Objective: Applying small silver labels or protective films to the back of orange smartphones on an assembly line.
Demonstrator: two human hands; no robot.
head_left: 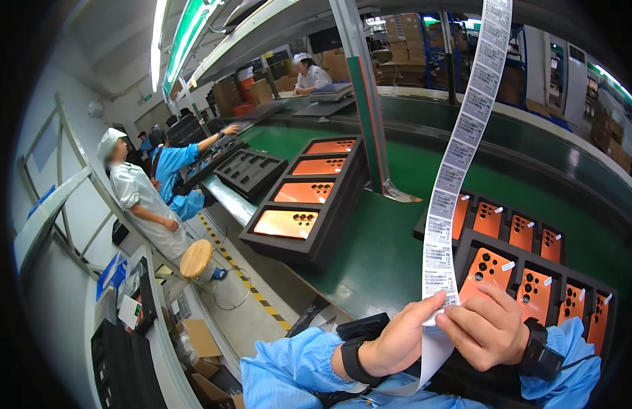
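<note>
A long strip of white printed labels hangs down from above into my hands, and its loose blank tail curls below them. My left hand pinches the strip's edge between thumb and fingers. Against the other side, my right hand has its thumb and fingertips closed on the same strip, close to the left thumb. Just beyond my right hand, an orange phone lies back up in a black foam tray. Several more orange phones, most with small white tabs by their cameras, fill that tray and the one behind it.
Further left on the green bench sits a stacked black tray of orange phones. An empty foam tray lies behind it. A metal post rises from the bench. Co-workers stand at left, near a wooden stool.
</note>
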